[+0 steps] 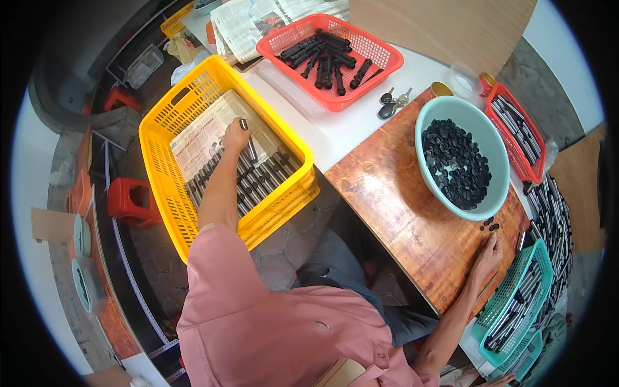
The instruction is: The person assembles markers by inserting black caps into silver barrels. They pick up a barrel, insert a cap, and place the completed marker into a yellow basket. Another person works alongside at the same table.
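Head view: left hand (235, 137) grips a metal rod (249, 143) over the yellow crate (169, 187), right hand (487, 255) rests flat beside loose black caps (490, 226) on the desk (400, 206); a nudge might scatter them.

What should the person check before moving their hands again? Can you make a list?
1. Left hand has a grip on a metal rod over the yellow crate: ok, the rod sticks up from the fingers.
2. Rods in the crate lie in a row on newspaper: ok.
3. Right hand is steady on the wooden board: ok, fingertips are down beside a few loose black caps.
4. Right hand holds a cap: cannot tell.
5. Green bowl has caps left: ok, many.
6. Teal basket of rods sits close by the right hand: ok.
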`<state>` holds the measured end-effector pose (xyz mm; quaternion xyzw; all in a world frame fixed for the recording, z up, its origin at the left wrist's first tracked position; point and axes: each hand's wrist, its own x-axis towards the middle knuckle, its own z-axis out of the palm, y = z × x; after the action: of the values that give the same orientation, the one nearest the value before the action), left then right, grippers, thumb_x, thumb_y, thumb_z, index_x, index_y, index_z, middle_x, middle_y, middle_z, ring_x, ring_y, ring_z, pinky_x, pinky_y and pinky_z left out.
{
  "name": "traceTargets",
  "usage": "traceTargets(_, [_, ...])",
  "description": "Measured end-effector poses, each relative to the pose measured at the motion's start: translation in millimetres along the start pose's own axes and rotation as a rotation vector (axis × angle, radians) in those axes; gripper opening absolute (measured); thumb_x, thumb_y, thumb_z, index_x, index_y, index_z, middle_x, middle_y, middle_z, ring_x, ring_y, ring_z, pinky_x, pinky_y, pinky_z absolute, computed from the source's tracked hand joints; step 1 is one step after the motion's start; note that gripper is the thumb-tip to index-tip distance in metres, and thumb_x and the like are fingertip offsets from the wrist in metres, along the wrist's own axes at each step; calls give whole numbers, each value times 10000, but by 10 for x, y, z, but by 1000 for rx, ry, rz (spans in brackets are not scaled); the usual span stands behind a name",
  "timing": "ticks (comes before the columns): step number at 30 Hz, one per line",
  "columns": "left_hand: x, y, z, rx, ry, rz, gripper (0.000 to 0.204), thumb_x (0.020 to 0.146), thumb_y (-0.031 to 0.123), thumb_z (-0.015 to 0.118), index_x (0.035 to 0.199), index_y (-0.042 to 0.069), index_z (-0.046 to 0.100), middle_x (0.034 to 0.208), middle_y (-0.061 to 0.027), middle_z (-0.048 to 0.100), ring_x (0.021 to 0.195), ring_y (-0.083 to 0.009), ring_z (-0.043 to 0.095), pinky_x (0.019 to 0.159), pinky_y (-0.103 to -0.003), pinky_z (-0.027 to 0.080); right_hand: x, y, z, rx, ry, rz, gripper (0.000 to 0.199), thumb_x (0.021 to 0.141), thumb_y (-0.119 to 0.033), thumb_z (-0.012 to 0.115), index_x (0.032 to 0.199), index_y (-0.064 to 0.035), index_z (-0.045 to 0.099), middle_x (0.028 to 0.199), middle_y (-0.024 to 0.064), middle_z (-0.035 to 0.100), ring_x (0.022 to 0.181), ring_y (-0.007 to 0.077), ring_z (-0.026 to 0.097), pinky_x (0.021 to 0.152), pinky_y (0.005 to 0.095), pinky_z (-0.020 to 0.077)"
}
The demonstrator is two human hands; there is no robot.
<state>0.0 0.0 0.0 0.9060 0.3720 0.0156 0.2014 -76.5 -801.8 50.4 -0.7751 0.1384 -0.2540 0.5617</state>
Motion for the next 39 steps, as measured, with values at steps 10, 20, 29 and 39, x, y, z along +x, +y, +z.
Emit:
traceTargets(10, [-79,-344,-134,141,-61,25,487,814,335,755,1237,97,716,1376,-193,609,1291,-359,573,1067,-606,423,-42,-131,95,-74,-27,41,369,1074,-255,568,763,-68,506,684,-55,383,623,55,325,546,275,245])
traceTargets(20, [484,-1031,294,485,-303,587,512,955,263,566,1385,-15,570,1466,-289,509,1378,-452,443,1160,-512,348,-94,-346,129,-308,73,60,394,997,-299,599,761,13,558,718,82,521,714,177,478,662,404,407])
traceTargets(29, [-164,-790,-46,363,-167,589,448,1026,227,568,1430,34,556,1551,-243,431,1403,-434,404,1140,-489,376,-90,-298,118,-325,118,72,346,957,-319,641,831,-1,693,722,226,640,696,392,646,647,477,474])
traceTargets(39, [-275,-483,-271,179,-207,629,421,1011,192,585,1361,-42,583,1439,-260,521,1334,-426,475,1123,-457,392,-275,-1049,-369,-433,38,-80,263,937,-208,674,1106,-7,673,1029,191,713,887,343,701,797,431,547])
